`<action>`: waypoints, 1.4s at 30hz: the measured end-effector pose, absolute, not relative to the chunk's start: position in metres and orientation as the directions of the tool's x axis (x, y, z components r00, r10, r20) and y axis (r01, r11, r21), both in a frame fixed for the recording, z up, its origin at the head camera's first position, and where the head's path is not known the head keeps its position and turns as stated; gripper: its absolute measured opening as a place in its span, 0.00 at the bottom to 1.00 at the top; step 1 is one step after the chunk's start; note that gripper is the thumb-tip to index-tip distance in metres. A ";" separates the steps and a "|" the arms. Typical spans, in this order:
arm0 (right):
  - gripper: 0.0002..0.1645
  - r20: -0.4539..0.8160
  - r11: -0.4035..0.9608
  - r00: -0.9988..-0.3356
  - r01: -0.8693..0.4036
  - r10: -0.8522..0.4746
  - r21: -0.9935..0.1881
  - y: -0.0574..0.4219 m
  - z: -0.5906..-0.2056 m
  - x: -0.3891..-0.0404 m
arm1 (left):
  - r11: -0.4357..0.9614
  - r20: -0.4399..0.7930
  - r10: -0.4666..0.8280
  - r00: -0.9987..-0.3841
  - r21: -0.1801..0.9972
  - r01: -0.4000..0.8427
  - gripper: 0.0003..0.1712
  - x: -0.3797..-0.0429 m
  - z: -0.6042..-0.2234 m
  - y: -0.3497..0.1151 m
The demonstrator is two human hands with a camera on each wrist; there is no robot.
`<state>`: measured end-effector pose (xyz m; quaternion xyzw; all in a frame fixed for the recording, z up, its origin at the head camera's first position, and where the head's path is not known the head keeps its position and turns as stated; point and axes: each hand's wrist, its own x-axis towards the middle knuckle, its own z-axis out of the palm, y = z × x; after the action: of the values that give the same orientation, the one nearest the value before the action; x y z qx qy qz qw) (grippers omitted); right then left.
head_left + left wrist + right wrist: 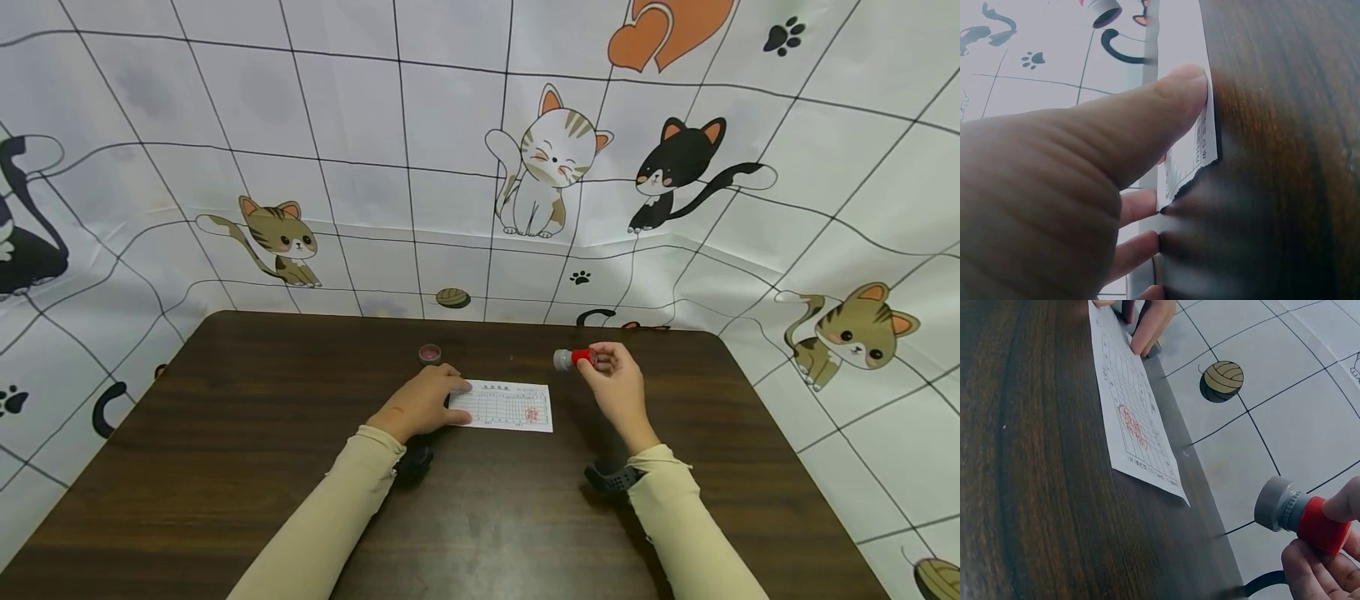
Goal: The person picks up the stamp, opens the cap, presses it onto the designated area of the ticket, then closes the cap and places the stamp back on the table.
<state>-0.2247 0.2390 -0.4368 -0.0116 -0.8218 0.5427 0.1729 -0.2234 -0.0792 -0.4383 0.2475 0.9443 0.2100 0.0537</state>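
Observation:
A printed paper form (501, 407), with a red stamp mark at its right end, lies flat on the table. My left hand (426, 402) presses down its left end, thumb on the near side and fingers towards the far edge. In the left wrist view the thumb (1166, 103) lies straight across the paper, beside a ragged torn end. To the right of the form, my right hand (617, 385) pinches a stamp (576, 359) by its red handle. The stamp is held sideways, its grey round end (1274, 503) pointing left.
A small round tub (430, 354) with a reddish inside stands beyond my left hand. The dark wooden table (225, 467) ends at a white sheet (360, 200) printed with cats, which hangs behind it and at both sides. Dark bands circle both wrists.

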 end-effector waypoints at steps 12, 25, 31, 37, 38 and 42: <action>0.21 0.170 0.323 -0.963 -0.096 0.211 -0.941 0.230 -0.413 -0.210 | 0.802 0.061 0.439 -0.897 0.423 0.421 0.30 -0.229 -0.438 -0.082; 0.21 0.163 0.154 -0.970 -0.135 0.180 -0.979 0.234 -0.434 -0.227 | 0.793 0.165 0.243 -0.956 0.533 0.294 0.39 -0.256 -0.436 -0.102; 0.20 0.176 0.155 -0.971 -0.151 0.162 -0.976 0.234 -0.443 -0.231 | 0.775 0.117 0.171 -0.978 0.597 0.207 0.40 -0.262 -0.441 -0.106; 0.22 0.152 0.135 -0.979 -0.134 0.134 -0.982 0.234 -0.445 -0.230 | 0.766 0.101 0.120 -0.988 0.624 0.157 0.38 -0.264 -0.445 -0.107; 0.21 0.148 0.136 -0.980 -0.130 0.131 -0.982 0.234 -0.446 -0.231 | 0.764 0.099 0.113 -0.989 0.627 0.151 0.38 -0.264 -0.446 -0.107; 0.21 0.139 0.137 -0.983 -0.123 0.119 -0.983 0.233 -0.448 -0.232 | 0.764 0.089 0.093 -0.992 0.632 0.128 0.36 -0.267 -0.451 -0.108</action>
<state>-0.2316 0.2333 -0.4477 0.0013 -0.7483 0.6570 0.0920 -0.2669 -0.1084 -0.4513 0.0587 0.9388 0.3384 -0.0262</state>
